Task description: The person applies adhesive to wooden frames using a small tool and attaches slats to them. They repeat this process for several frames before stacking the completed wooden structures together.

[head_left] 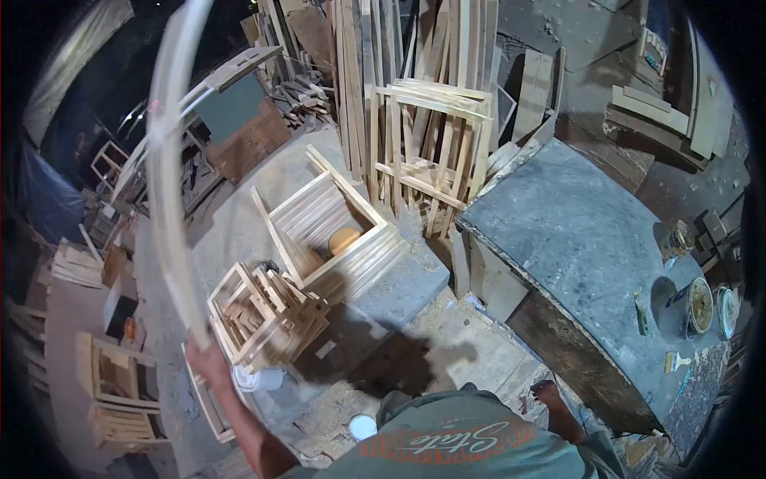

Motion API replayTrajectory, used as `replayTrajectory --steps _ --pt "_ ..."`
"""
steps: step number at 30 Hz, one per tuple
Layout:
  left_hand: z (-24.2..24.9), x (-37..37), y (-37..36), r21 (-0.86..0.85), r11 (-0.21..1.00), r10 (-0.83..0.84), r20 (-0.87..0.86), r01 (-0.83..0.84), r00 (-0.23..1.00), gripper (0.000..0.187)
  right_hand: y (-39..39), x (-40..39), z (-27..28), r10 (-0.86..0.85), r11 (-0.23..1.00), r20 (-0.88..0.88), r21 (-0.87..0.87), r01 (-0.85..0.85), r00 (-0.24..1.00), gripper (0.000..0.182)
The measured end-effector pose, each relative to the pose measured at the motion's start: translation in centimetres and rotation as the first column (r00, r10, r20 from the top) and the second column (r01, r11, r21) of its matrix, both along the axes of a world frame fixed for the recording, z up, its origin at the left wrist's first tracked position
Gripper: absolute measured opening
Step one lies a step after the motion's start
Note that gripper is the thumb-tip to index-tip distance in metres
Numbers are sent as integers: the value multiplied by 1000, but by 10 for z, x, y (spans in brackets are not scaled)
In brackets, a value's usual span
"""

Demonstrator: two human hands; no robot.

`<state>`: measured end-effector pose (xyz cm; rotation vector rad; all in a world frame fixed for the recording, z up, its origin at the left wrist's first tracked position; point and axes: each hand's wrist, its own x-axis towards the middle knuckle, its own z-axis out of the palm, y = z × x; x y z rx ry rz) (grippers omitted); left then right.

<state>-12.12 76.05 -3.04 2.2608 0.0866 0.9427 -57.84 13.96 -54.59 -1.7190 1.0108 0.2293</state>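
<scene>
My left hand (pixel 209 366) is closed around the lower end of a long pale wooden strip (pixel 166 160), which rises steeply past the top edge and is smeared by motion. Just below that hand a slim wooden frame (pixel 209 403) leans at an angle. To its right is a pile of small wooden frames (pixel 267 311), with a white bucket (pixel 259 378) underneath. My right hand (pixel 546 391) hangs low by my side, near the workbench. Shadow covers its fingers, and I cannot make out whether it holds anything.
Stacked larger wooden frames (pixel 343 267) lie on a grey slab, a round yellowish object (pixel 344 239) among them. Behind, upright frames (pixel 431 144) lean against tall planks (pixel 359 88). On the right, a grey-topped workbench (pixel 558 215) bears a bucket (pixel 688 307) and brushes (pixel 677 362).
</scene>
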Motion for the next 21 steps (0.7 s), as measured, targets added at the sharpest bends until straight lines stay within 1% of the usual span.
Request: replayTrajectory --steps 1,2,3,4,5,6,7,8,9,10,11,12,13,14,15,16,17,18,19,20,21 --pt "2 8 -30 81 991 -106 44 102 993 28 -5 -7 13 -81 996 -26 37 82 996 30" --pt "9 9 -73 64 993 -101 -5 101 995 29 -7 -5 42 -160 984 -55 72 164 986 28" --pt "15 9 -119 47 994 -98 -51 100 994 30 -10 -4 55 -239 963 -84 105 247 967 26" --pt "20 6 -154 69 965 -250 -67 254 966 31 -16 -11 47 -267 950 -113 134 280 957 29" --pt "24 2 -188 89 910 -397 -86 404 914 33 -18 -18 44 -297 937 -110 156 311 949 29" --pt "32 -3 -224 99 897 -405 -211 431 890 36 -18 -28 36 -329 922 -108 178 344 938 29" --pt "30 -7 -251 168 862 -445 -202 478 873 37 -16 -39 27 -364 904 -107 198 379 925 29" --pt "27 -11 -279 235 821 -485 -195 521 853 38 -10 -51 23 -375 903 -66 199 380 925 28" --pt "16 -10 -300 369 749 -570 -63 550 819 38 0 -58 25 -416 889 -116 155 430 902 27" --pt "8 -9 -321 334 713 -605 -151 616 782 33 9 -71 24 -471 849 -115 210 485 875 28" --pt "2 -8 -342 291 675 -636 -236 678 735 29 21 -88 11 -494 839 -73 220 497 867 28" --pt "-2 -9 -361 324 612 -685 -240 722 688 27 31 -97 20 -554 789 -66 278 549 830 27" --pt "-4 -10 -380 355 545 -729 -247 759 639 25 40 -105 28 -520 813 -79 258 521 851 25" --pt "-6 -10 -397 384 477 -768 -255 790 588 24 45 -112 21 -499 835 -65 230 499 864 27" --pt "-8 -11 -410 367 430 -795 -279 825 539 24 54 -146 -26 -469 862 -32 199 465 883 28" --pt "-9 -12 -422 348 384 -817 -304 855 490 23 67 -196 -93 -429 893 28 166 419 903 29" --pt "-11 -12 -433 327 340 -835 -327 882 443 23 85 -224 -124 -304 953 261 88 291 916 30" --pt "-16 -9 -443 330 291 -830 -379 898 409 23 84 -231 -101 -411 905 21 133 405 911 31" --pt "-23 -6 -454 333 242 -822 -428 911 374 23 84 -224 -78 -454 877 -53 148 457 889 31" --pt "-31 -3 -466 352 248 -828 -406 903 386 25 82 -216 -57 -490 853 -87 155 498 867 31" --pt "-38 1 -476 329 211 -817 -458 921 351 26 78 -204 -37 -514 838 -101 155 524 852 31"
